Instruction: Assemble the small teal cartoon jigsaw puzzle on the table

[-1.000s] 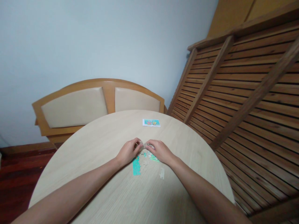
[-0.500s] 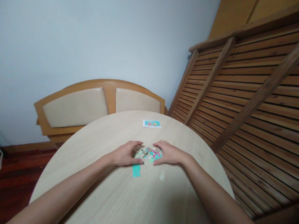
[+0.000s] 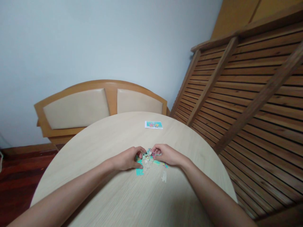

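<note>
A small heap of loose jigsaw puzzle pieces (image 3: 148,159) lies on the table between my hands, in white, teal, pink and dark colours. My left hand (image 3: 131,159) curves around the left side of the heap, thumb and fingers apart. Close under its thumb is a joined teal section of puzzle (image 3: 139,172). On the other side, my right hand (image 3: 165,154) closes its fingertips and thumb on some pink and teal pieces at the heap's edge. A few coloured pieces (image 3: 165,165) show below that hand. Its curled fingers partly hide what they grip.
A pale joined strip of pieces (image 3: 164,176) lies nearer me on the round table (image 3: 106,192). Farther back is a picture card (image 3: 153,125) with pink and yellow figures on teal. A padded bench back (image 3: 78,110) and a slatted wooden panel (image 3: 236,126) stand beyond.
My hands have drawn inward on the heap, bunching the pieces tighter. My right fingers have closed on some. The teal section has shifted slightly right and away from me.
</note>
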{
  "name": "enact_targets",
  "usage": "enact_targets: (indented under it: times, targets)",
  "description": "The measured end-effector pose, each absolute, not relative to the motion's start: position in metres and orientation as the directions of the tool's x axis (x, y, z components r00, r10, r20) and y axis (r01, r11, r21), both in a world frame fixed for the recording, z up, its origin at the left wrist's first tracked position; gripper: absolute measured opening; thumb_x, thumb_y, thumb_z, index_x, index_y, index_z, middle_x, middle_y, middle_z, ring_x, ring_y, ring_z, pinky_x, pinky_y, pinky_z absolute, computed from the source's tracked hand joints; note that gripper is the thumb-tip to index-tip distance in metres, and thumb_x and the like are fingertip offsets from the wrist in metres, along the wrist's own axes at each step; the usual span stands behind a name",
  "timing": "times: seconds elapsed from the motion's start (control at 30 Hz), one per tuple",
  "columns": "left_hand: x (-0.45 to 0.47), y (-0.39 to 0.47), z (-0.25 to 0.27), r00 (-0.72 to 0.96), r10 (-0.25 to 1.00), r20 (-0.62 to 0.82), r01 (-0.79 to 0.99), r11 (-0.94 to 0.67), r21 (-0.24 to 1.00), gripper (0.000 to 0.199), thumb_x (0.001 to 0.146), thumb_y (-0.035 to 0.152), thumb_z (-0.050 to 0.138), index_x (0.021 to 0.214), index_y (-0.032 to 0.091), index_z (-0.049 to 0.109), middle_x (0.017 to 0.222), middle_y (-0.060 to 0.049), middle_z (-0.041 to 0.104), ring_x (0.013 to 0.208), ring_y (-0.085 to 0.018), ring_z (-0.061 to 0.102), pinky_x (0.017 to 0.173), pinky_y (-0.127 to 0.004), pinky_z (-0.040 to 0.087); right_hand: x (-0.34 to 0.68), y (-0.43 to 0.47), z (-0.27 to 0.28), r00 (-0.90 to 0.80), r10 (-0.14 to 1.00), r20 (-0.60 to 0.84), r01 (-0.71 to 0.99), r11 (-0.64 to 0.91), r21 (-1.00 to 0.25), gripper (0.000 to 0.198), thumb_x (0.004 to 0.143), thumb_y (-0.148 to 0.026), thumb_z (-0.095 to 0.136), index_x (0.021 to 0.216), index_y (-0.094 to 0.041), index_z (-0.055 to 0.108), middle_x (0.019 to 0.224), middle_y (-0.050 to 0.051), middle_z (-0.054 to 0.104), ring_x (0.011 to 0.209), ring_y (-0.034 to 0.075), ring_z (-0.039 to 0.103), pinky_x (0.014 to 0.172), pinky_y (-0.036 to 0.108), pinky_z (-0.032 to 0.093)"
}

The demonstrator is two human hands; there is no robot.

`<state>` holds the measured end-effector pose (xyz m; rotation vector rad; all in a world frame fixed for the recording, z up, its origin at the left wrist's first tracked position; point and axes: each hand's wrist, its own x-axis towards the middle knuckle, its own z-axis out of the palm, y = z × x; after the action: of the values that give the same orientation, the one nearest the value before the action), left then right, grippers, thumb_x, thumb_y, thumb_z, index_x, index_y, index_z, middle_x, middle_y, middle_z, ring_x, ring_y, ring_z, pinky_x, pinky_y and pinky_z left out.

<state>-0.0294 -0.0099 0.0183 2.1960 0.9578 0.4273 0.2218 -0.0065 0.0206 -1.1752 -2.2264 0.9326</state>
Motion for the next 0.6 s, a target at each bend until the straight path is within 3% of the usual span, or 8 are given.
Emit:
enact_targets:
  times: [0.13,0.23,0.33,0.4,0.47,0.5,0.6]
  targets:
    - [-0.026,-0.009,0.017,0.631,0.773,0.073,0.454,-0.444,0.772,0.035,0.073,0.015,0.067,0.108,0.016,0.062,0.091,-0.001,0.061,0.079,-0.015,0.057,0.072,-0.025,0.046,0.22,-0.002,0.02,-0.483,0.867,0.12,0.48,0.377,-0.793,0.017,0.08,-0.013,0.064,0.097,-0.015,0.068,0.086,0.003,0.07,0.078,0.015,0.063,0.069,0.025,0.05]
    - [-0.03,-0.009,0.022,0.596,0.795,0.11,0.495,-0.472,0.729,0.028,0.079,0.023,0.065,0.107,0.017,0.064,0.094,-0.003,0.065,0.085,-0.018,0.06,0.076,-0.028,0.048,0.222,-0.002,0.026,-0.456,0.872,0.18,0.466,0.405,-0.787,0.016,0.086,-0.015,0.057,0.098,-0.015,0.068,0.093,0.005,0.072,0.084,0.016,0.066,0.076,0.028,0.052]
    - [-0.037,-0.01,0.029,0.604,0.79,0.104,0.582,-0.527,0.62,0.059,0.071,0.042,0.079,0.121,0.018,0.061,0.11,-0.008,0.065,0.096,-0.024,0.061,0.083,-0.033,0.049,0.227,-0.006,0.033,-0.464,0.853,0.237,0.528,0.482,-0.7,0.023,0.088,-0.027,0.061,0.107,-0.017,0.068,0.107,0.009,0.07,0.099,0.02,0.065,0.09,0.035,0.051]
    - [-0.039,-0.013,0.031,0.632,0.769,0.093,0.62,-0.574,0.534,0.074,0.063,0.047,0.084,0.125,0.017,0.059,0.114,-0.011,0.064,0.102,-0.028,0.059,0.089,-0.038,0.049,0.229,-0.01,0.034,-0.503,0.837,0.218,0.596,0.518,-0.613,0.051,0.078,-0.042,0.075,0.121,-0.017,0.065,0.125,0.013,0.064,0.116,0.026,0.059,0.102,0.042,0.045]
    - [-0.038,-0.014,0.031,0.651,0.756,0.073,0.64,-0.598,0.482,0.076,0.061,0.045,0.086,0.126,0.015,0.059,0.114,-0.013,0.063,0.105,-0.03,0.058,0.093,-0.041,0.047,0.228,-0.013,0.033,-0.545,0.824,0.156,0.642,0.53,-0.554,0.082,0.065,-0.051,0.085,0.134,-0.017,0.058,0.136,0.015,0.058,0.126,0.032,0.052,0.109,0.046,0.04]
    - [-0.037,-0.015,0.03,0.648,0.759,0.062,0.65,-0.593,0.476,0.075,0.061,0.043,0.086,0.126,0.015,0.059,0.114,-0.013,0.062,0.105,-0.031,0.057,0.093,-0.041,0.047,0.226,-0.014,0.032,-0.56,0.818,0.131,0.652,0.532,-0.541,0.088,0.062,-0.052,0.086,0.137,-0.016,0.056,0.137,0.016,0.057,0.128,0.033,0.05,0.109,0.047,0.039]
    - [-0.034,-0.015,0.027,0.628,0.778,0.022,0.66,-0.548,0.515,0.074,0.06,0.037,0.086,0.126,0.016,0.059,0.111,-0.011,0.061,0.102,-0.029,0.058,0.09,-0.039,0.048,0.217,-0.015,0.027,-0.58,0.802,0.141,0.634,0.554,-0.54,0.075,0.069,-0.045,0.084,0.134,-0.017,0.059,0.13,0.015,0.062,0.123,0.031,0.054,0.106,0.045,0.042]
